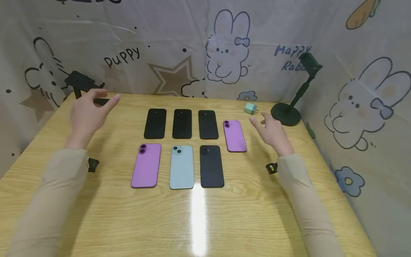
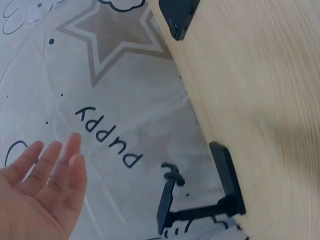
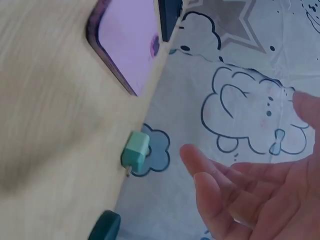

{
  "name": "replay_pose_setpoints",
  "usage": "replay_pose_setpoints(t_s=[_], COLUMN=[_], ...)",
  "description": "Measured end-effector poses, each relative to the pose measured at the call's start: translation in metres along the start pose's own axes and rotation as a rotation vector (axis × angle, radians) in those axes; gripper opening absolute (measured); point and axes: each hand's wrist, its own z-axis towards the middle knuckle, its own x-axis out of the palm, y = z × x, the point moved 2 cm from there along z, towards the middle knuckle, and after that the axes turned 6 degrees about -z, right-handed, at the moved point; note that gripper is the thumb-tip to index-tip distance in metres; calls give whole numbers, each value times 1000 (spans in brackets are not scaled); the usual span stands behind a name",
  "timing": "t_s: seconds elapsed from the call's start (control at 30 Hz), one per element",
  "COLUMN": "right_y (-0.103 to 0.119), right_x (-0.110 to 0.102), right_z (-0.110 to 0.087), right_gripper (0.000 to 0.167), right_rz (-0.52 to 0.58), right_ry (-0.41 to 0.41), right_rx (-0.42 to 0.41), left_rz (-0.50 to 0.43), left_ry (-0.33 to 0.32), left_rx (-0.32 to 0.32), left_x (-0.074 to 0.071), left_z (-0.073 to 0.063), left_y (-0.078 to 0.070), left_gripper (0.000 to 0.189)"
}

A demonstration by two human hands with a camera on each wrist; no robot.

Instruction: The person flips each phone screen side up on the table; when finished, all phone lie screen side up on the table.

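Observation:
My left hand (image 1: pixel 88 116) hovers at the table's left side with bent, loose fingers and holds nothing; the black stand (image 1: pixel 81 81) is just beyond it. In the left wrist view the fingers (image 2: pixel 70 185) are spread loosely. My right hand (image 1: pixel 273 134), also holding nothing, is between a purple phone (image 1: pixel 235 137) and a dark green stand (image 1: pixel 285 114), with fingertips near a small mint-green charger plug (image 1: pixel 250 108). Left of that phone, black phones (image 1: pixel 155 123) form a back row. Closer lie another purple phone (image 1: pixel 147 167), a light blue phone (image 1: pixel 182 169) and a dark phone (image 1: pixel 212 167).
The phones lie flat, camera lenses showing on several, on a wooden table (image 1: pixel 144 221). Behind and to the right hangs a pale curtain (image 1: pixel 269 28) printed with rabbits and stars. The dark green stand rises from a round base at the back right.

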Motion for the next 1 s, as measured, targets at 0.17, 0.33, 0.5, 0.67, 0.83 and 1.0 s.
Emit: replay_pose_setpoints(t_s=[0.17, 0.33, 0.5, 0.67, 0.83, 1.0], right_y=[-2, -4, -3, -1, 1, 5], right_x=[15, 29, 38, 43, 49, 54], right_z=[-2, -3, -4, -4, -4, -3], right_gripper=[94, 89, 85, 77, 68, 61], right_rz=[38, 71, 74, 54, 78, 86], right_ry=[72, 144, 192, 223, 238, 261], right_rx=[44, 46, 53, 61, 87, 116], left_rz=[-166, -354, -451, -481, -497, -510], left_ry=[17, 101, 191, 260, 296, 329], left_rx=[-8, -11, -34, -32, -6, 19], left_x=[16, 35, 57, 74, 88, 102], left_z=[3, 9, 17, 21, 22, 22], left_y=[-6, -18, -31, -44, -55, -68], left_gripper=[72, 70, 71, 72, 67, 63])
